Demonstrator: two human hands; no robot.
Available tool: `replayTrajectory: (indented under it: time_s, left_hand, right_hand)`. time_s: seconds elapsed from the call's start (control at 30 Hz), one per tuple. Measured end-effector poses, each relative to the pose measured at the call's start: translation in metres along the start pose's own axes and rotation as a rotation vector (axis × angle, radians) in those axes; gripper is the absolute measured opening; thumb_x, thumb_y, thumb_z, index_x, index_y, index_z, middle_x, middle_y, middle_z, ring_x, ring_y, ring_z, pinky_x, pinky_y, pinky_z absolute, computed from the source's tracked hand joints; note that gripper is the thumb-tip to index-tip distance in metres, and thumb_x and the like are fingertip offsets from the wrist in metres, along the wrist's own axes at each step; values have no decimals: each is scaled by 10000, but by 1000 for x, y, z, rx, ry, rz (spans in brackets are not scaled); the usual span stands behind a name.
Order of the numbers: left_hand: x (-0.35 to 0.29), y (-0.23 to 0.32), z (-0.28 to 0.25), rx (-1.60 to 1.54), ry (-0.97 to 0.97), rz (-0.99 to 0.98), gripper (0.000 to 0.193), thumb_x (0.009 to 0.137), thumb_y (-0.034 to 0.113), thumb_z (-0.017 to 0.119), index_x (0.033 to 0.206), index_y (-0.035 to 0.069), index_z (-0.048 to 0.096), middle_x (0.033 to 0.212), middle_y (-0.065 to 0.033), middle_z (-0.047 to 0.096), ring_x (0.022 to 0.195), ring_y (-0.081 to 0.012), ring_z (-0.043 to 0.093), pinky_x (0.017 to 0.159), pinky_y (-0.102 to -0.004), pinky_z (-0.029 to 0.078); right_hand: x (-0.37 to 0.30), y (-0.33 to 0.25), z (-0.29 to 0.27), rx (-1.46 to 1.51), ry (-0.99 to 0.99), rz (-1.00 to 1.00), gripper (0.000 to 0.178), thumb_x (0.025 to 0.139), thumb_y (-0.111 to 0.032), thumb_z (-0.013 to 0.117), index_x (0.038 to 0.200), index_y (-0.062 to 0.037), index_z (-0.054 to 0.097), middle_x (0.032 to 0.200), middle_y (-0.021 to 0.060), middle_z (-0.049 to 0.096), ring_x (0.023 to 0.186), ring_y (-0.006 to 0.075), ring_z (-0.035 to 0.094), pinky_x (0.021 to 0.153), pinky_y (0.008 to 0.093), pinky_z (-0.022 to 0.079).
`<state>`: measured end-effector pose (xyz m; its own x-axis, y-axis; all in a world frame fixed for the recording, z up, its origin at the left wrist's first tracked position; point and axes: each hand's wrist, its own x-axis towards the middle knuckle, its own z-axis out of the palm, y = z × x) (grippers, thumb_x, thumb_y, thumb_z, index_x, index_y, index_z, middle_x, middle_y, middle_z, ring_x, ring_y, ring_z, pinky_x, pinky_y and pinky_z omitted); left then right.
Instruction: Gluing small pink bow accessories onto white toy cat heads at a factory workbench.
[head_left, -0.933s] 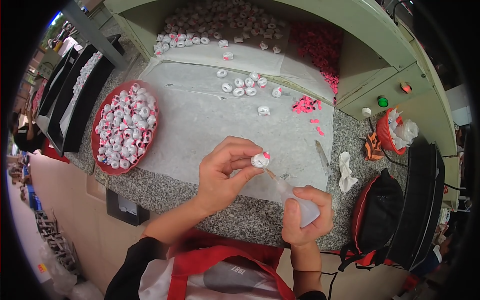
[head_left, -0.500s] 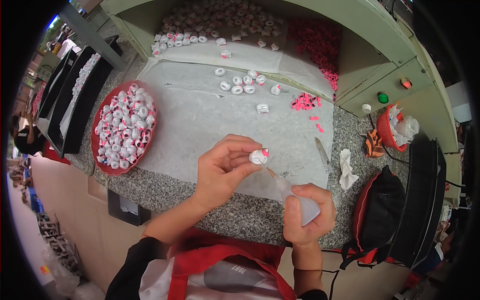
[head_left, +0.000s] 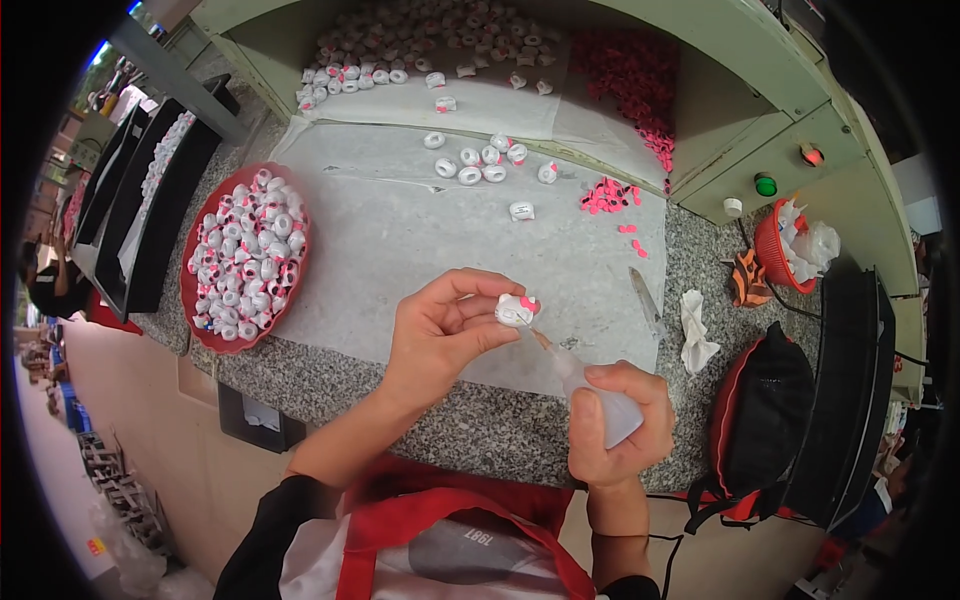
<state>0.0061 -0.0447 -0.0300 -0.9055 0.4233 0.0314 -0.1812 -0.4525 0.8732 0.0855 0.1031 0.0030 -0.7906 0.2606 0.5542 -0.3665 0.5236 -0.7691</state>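
Observation:
Between the thumb and fingers of my left hand (head_left: 440,330) is a small white figurine head (head_left: 516,310) with a pink patch on it. My right hand (head_left: 622,425) grips a translucent squeeze bottle (head_left: 606,408), its thin tip angled up toward the underside of the figurine head. Whether the tip touches it I cannot tell. Beyond my hands, several loose white figurine heads (head_left: 470,157) lie on a paper sheet (head_left: 380,230). A heap of small pink pieces (head_left: 608,196) rests to their right, with a few single ones closer to me.
On the left stands a red bowl (head_left: 218,343) full of white and pink heads. A pointed metal tool (head_left: 645,300), a crumpled tissue (head_left: 697,335), a red basket (head_left: 772,252) and a black pouch (head_left: 765,430) lie right. A green metal cabinet (head_left: 735,95) arches over the back.
My left hand has turned the figurine head slightly, so more of its pink patch shows. The bottle tip has drawn a little lower, away from the head.

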Motion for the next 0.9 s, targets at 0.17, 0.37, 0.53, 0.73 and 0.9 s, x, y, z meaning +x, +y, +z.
replayTrajectory:
  time_s: [0.17, 0.37, 0.53, 0.73, 0.9]
  left_hand:
    - [0, -1, -3, 22, 43, -26, 324, 696, -129, 560, 1000, -45, 488, 995, -141, 547, 962, -285, 568, 828, -361, 474]
    - [4, -3, 2, 4, 68, -38, 323, 703, -118, 556, 1009, -36, 497, 987, -125, 559, 948, -278, 574, 830, -343, 457]
    - [9, -6, -15, 119, 165, -7, 313, 717, -100, 559, 1018, -30, 507, 975, -115, 572, 925, -257, 581, 834, -313, 445]
    - [14, -9, -12, 174, 218, -3, 311, 718, -86, 572, 1020, -33, 522, 962, -105, 581, 865, -180, 587, 787, -257, 442]
    - [15, -14, -13, 263, 193, -53, 305, 710, -66, 596, 1008, -36, 541, 928, -89, 591, 767, -94, 576, 695, -201, 441]
  right_hand:
    - [0, 1, 0, 3, 9, 18, 164, 716, -117, 606, 826, -9, 551, 752, 108, 590, 639, 161, 552, 592, 258, 444]
    - [0, 5, -8, 34, 15, 122, 210, 718, -123, 609, 867, 15, 556, 770, 95, 602, 633, 148, 558, 578, 244, 444]
    - [22, 11, -16, 517, 23, 749, 271, 756, -74, 589, 989, 57, 546, 803, 109, 608, 635, 132, 558, 609, 206, 443]
    - [-29, 86, -38, -218, -8, 396, 266, 677, -31, 681, 922, -14, 577, 714, -5, 529, 637, 97, 526, 554, 202, 425]
    - [-44, 76, -41, -225, 153, 602, 324, 656, -60, 702, 951, -9, 579, 754, 50, 566, 643, 112, 529, 555, 243, 440]
